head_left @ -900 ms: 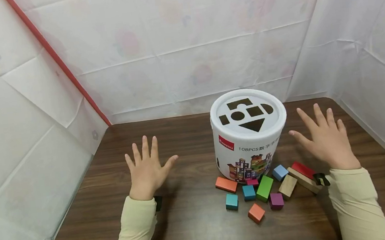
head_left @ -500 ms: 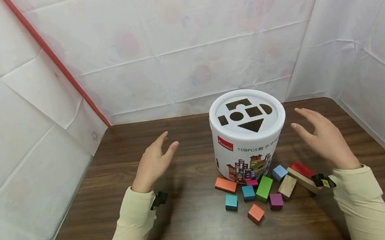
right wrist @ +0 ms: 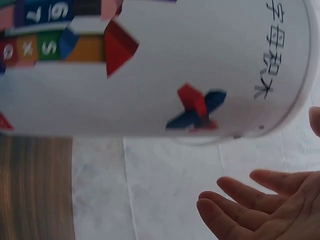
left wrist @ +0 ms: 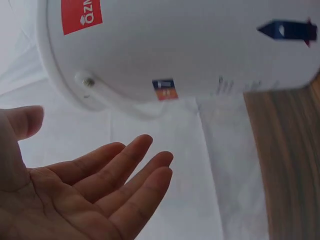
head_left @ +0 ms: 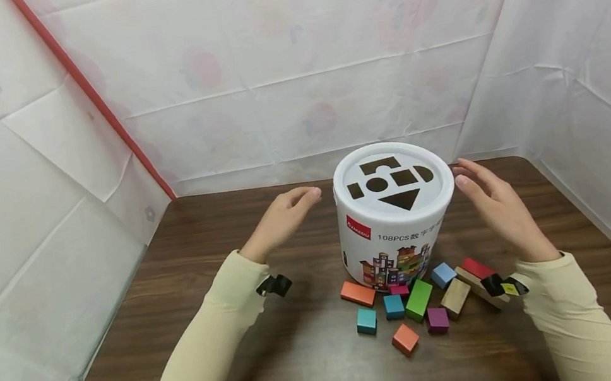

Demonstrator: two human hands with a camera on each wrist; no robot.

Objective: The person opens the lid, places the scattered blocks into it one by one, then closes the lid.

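Head view shows the white shape-sorter bucket [head_left: 394, 211] upright on the wooden table [head_left: 205, 260], left hand [head_left: 283, 218] and right hand [head_left: 493, 205] flanking its lid, fingers relaxed, grasping nothing; colored blocks [head_left: 411, 308] lie just before it.

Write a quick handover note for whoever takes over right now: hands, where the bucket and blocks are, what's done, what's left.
Left hand: open, beside the bucket, not touching.
Right hand: open, close to the rim on the other side; contact unclear.
Bucket: upright on the table, lid on.
Blocks: loose on the table in front of it.
Done: nothing gripped yet.
Left: probably grip the bucket or lid; blocks remain outside.
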